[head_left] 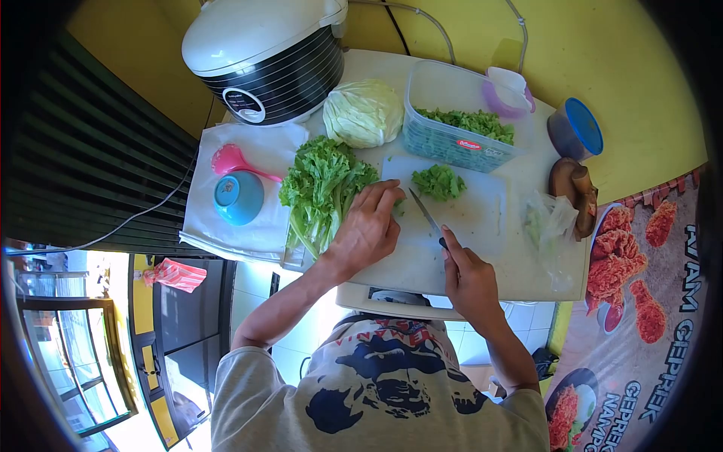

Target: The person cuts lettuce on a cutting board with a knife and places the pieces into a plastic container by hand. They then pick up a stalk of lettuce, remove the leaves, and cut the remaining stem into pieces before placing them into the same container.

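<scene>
The leaf lettuce point(320, 175) beside the cutting board point(482, 218) looks light, limp and easily bruised, best held by its firmer stems point(300, 230); the right hand point(468, 277) grips a knife point(428, 212), the left hand point(369, 227) curls, its hold unclear.

Cooker point(263, 75): about eleven o'clock, white lid down over a black striped body.
Spoon point(227, 160): pink, nine o'clock, handle toward four.
Bowl point(239, 197): blue, nine o'clock, just beside the spoon, base up on a white sheet point(202, 188).
Cup point(495, 96): purple, two o'clock, something white in it.
Tub point(584, 126): past two, blue lid on.
Mortar point(559, 179): brown, three o'clock, pestle point(582, 182) on it.
Bag point(553, 233): clear plastic, between three and four, near the mortar.
Banner point(670, 260): four o'clock, fried chicken printed on it.
Cloth point(181, 276): red-striped, eight o'clock.
Wall point(625, 60): yellow, twelve to two.
</scene>
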Demonstrator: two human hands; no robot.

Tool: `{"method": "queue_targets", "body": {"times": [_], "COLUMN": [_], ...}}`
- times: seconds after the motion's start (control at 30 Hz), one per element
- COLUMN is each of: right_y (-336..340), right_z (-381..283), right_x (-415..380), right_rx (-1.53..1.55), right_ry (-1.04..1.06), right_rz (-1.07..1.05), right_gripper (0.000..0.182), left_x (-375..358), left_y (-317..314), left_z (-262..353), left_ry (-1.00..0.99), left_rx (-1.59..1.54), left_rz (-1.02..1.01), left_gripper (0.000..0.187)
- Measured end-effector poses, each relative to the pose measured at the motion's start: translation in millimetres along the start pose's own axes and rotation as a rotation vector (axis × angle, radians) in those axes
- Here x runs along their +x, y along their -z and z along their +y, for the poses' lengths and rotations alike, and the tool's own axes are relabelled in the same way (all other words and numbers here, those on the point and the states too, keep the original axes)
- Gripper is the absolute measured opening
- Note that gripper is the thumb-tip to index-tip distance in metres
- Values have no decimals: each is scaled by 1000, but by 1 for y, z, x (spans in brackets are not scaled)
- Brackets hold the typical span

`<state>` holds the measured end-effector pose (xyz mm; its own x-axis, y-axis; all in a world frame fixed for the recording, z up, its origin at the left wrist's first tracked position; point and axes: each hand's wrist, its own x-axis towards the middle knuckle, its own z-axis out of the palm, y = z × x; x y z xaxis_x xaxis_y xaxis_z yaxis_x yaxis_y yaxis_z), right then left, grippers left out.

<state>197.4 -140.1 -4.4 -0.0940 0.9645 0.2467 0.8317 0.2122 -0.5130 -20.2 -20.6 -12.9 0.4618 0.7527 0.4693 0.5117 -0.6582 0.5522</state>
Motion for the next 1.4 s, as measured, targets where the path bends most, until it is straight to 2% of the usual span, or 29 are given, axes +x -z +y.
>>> {"method": "queue_targets", "body": {"times": [0.07, 0.17, 0.37, 0.47, 0.57, 0.67, 0.77, 0.87, 0.97, 1.1, 1.2, 1.3, 1.4], "right_y": [1, 2, 6, 6, 6, 5, 7, 6, 6, 7, -8, -18, -32], "right_z": [-2, -3, -3, -2, -3, -1, -4, -6, -6, -9, 4, 7, 8], "right_x": [0, 1, 6, 5, 1, -1, 2, 16, 41, 65, 70, 76, 84], "right_rx": [11, 18, 35, 31, 55, 85, 141, 206, 238, 326, 442, 411, 214], "right_ry": [2, 10, 31, 24, -3, -26, -52, -35, 18, 51, -65, -102, 134], "right_rz": [-29, -40, 19, 13, 7, 36, 72, 143, 184, 123, 39, 6, 159], "right_gripper": [54, 54, 54, 53, 53, 51, 47, 45, 48, 49, 45, 44, 48], "left_x": [-3, -5, 1, 9, 10, 9, 12, 19, 18, 20, 22, 23, 18], "left_y": [4, 1, -10, -12, -11, -10, -5, 4, -1, 5, 15, 19, 3], "left_z": [1, 6, -2, 6, 7, 1, 1, 13, 5, 7, 12, 10, -5], "left_ry": [54, 159, 89, 128, 214, 192, 162, 435, 440, 358, 337, 295, 231], "left_rx": [2, 0, 174, 175, 82, 104, -43, -557, -677, -600, -500, -332, -233], "left_rz": [10, 40, 19, 85, 86, 40, 59, -72, -198, -265, -268, -229, -113], "left_gripper": [39, 37, 37, 30, 23, 20, 18, 12, 11, 15, 14, 13, 13]}}
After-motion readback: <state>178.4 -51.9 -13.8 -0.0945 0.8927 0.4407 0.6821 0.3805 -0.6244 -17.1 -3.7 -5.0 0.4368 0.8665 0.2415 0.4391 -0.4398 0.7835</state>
